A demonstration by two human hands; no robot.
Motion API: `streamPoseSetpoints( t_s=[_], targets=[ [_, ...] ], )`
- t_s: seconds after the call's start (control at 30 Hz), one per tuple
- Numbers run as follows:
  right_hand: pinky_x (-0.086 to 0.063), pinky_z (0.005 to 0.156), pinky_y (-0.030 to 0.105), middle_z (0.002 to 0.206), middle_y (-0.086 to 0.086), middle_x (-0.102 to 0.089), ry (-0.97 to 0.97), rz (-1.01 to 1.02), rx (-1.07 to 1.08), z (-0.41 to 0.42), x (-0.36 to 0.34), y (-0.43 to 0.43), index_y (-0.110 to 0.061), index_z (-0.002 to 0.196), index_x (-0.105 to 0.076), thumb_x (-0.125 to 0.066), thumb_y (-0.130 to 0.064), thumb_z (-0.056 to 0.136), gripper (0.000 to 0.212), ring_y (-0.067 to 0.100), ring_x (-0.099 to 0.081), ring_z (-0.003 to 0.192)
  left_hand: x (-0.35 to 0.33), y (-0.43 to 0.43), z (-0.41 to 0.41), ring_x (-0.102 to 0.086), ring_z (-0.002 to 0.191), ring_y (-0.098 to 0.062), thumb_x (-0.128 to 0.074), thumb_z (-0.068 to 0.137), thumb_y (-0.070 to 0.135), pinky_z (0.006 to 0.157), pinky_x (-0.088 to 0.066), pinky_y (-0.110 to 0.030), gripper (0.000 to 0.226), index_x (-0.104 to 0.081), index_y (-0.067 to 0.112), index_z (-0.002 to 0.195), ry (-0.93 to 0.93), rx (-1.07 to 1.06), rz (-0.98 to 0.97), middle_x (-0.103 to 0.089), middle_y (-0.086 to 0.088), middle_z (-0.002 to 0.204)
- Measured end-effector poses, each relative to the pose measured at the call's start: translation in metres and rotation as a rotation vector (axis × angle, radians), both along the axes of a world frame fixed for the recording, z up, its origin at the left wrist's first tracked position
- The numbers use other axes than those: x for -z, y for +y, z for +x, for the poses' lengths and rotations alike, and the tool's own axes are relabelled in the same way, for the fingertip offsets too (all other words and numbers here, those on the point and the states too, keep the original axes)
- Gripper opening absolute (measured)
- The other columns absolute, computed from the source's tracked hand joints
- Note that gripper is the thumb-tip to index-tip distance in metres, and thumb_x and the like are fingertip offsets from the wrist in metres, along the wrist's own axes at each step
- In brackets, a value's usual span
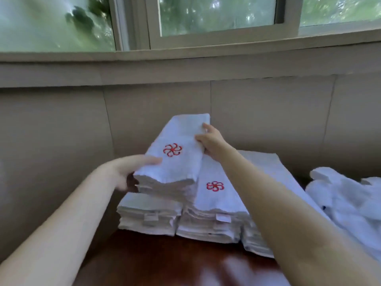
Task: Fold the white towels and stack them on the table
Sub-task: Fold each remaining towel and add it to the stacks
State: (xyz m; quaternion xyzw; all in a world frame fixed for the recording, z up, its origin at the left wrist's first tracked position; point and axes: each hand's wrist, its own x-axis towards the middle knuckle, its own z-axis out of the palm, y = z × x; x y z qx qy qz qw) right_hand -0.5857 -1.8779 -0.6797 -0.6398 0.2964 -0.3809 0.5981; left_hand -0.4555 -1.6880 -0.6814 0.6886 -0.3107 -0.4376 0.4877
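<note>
At far left, beige panelled wall (61, 131), window (216, 15) above it, blurred green beyond the glass.

Reaching in from lower left, a bare forearm and the left hand (132, 172), somewhat blurred. Fingers (144, 161) closed on the near-left corner of the held bundle (177, 164), one lying flat on top, the rest underneath and hard to make out.

Held bundle: several folded white towels, layered edges showing at the near end, red pinwheel emblem (172, 150) on the top face, long axis running away toward the wall. Positioned over the left stack and overlapping the near edge of the middle one. Resting on them or lifted clear: not discernible.

Directly beneath the bundle's near end, left stack (148, 211) of folded white towels, standing on the dark reddish-brown surface (165, 261) close to the wall.

Pressed up against it on the right, middle stack (214, 205), also folded white towels, with a second emblem (215, 186) in red on top and a small label tab (223, 217) at the front edge.

At the bundle's far-right edge, right hand (212, 143), fingertips (201, 139) on the top face, pinching that edge, forearm crossing in from lower right.

Behind that forearm, right stack (268, 172), largely hidden, plain white top.

Farthest right, loose heap (346, 201) of unfolded white towels, rumpled, near the right stack. Contact between the two not visible.
</note>
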Motion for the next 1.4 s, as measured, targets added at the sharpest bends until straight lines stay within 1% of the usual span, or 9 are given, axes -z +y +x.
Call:
streamPoseSetpoints(
  t_s=[0.1, 0.27, 0.4, 0.57, 0.77, 0.87, 1.1, 1.27, 1.4],
  targets=[
    [-0.050, 0.082, 0.043, 0.089, 0.016, -0.056, 0.305, 0.141, 0.020, 0.037, 0.068, -0.024, -0.006, 0.097, -0.055, -0.058, -0.003, 0.087, 0.011, 0.031, -0.061, 0.085, 0.047, -0.018, 0.031, -0.062, 0.051, -0.017, -0.060, 0.093, 0.017, 0.050, -0.051, -0.027, 0.019, -0.056, 0.006, 0.109, -0.041, -0.109, 0.122, -0.064, -0.010, 0.073],
    [-0.051, 0.059, 0.023, 0.068, 0.008, -0.056, 0.352, 0.084, 0.159, 0.056, 0.087, -0.041, -0.009, 0.082, -0.049, -0.064, -0.027, 0.088, 0.024, 0.017, -0.059, 0.046, 0.067, -0.025, 0.044, -0.064, 0.062, -0.020, -0.061, 0.091, 0.013, 0.050, -0.055, -0.028, 0.010, -0.060, 0.006, 0.098, -0.035, -0.153, -0.033, -0.068, -0.012, 0.084],
    [-0.052, 0.063, 0.031, 0.086, 0.010, -0.064, 0.214, 0.193, 0.095, 0.062, 0.080, -0.041, -0.007, 0.107, -0.055, -0.063, -0.028, 0.090, 0.029, 0.024, -0.063, 0.066, 0.070, -0.013, 0.032, -0.067, 0.067, -0.023, -0.068, 0.079, 0.010, 0.054, -0.053, -0.029, 0.033, -0.061, 0.017, 0.110, 0.001, -0.159, -0.218, -0.072, -0.009, 0.087],
    [-0.051, 0.076, 0.036, 0.125, 0.012, -0.049, 0.155, 0.107, 0.052, 0.084, 0.074, -0.034, -0.028, 0.148, -0.023, -0.051, 0.001, 0.090, 0.070, 0.026, -0.056, 0.095, 0.069, 0.006, 0.034, -0.068, 0.087, -0.024, -0.068, 0.052, 0.021, 0.068, -0.050, -0.033, 0.082, -0.048, 0.040, 0.128, -0.027, -0.191, -0.366, -0.068, -0.004, 0.111],
    [-0.052, 0.070, 0.022, 0.126, 0.003, -0.055, -0.007, -0.062, 0.074, 0.095, 0.085, -0.038, -0.026, 0.147, -0.030, -0.039, 0.011, 0.082, 0.075, 0.021, -0.061, 0.102, 0.070, 0.002, 0.029, -0.069, 0.066, -0.011, -0.067, 0.079, 0.008, 0.049, -0.049, -0.020, 0.051, -0.050, 0.030, 0.122, -0.154, -0.220, -0.349, -0.067, 0.000, 0.098],
    [-0.049, 0.082, 0.032, 0.134, 0.009, -0.052, 0.092, -0.093, 0.166, 0.097, 0.089, -0.045, -0.021, 0.148, -0.028, -0.042, 0.008, 0.084, 0.071, 0.028, -0.055, 0.116, 0.074, 0.000, 0.026, -0.064, 0.080, -0.015, -0.065, 0.079, 0.016, 0.062, -0.051, -0.029, 0.056, -0.044, 0.023, 0.131, -0.313, -0.255, -0.244, -0.060, 0.005, 0.096],
    [-0.022, 0.108, 0.048, 0.147, 0.016, -0.027, 1.028, -0.775, 0.353, 0.110, 0.080, -0.029, -0.006, 0.130, -0.047, -0.035, -0.012, 0.092, 0.040, 0.035, -0.027, 0.133, 0.072, -0.001, 0.025, -0.058, 0.090, -0.027, -0.049, 0.086, 0.027, 0.061, -0.038, -0.031, 0.060, -0.025, 0.018, 0.140, -0.963, -0.212, 0.128, -0.059, -0.002, 0.093],
    [-0.013, 0.116, 0.052, 0.158, 0.013, -0.009, 1.100, -0.465, 0.034, 0.106, 0.077, -0.025, -0.013, 0.151, -0.013, -0.021, -0.056, 0.096, 0.071, 0.033, -0.015, 0.144, 0.075, -0.002, 0.012, -0.035, 0.128, -0.029, -0.039, 0.089, 0.017, 0.097, -0.032, -0.042, 0.062, -0.022, 0.042, 0.144, -1.301, -0.180, 0.252, -0.027, -0.006, 0.143],
    [-0.012, 0.115, 0.052, 0.158, 0.014, -0.008, 1.040, -0.501, -0.005, 0.092, 0.090, -0.009, -0.025, 0.150, -0.015, -0.025, -0.059, 0.093, 0.068, 0.033, -0.012, 0.144, 0.083, -0.011, 0.005, -0.015, 0.143, -0.012, -0.042, 0.089, 0.002, 0.110, -0.020, -0.032, 0.073, -0.022, 0.041, 0.148, -1.519, 0.184, -0.059, -0.013, 0.005, 0.158]
  ],
)
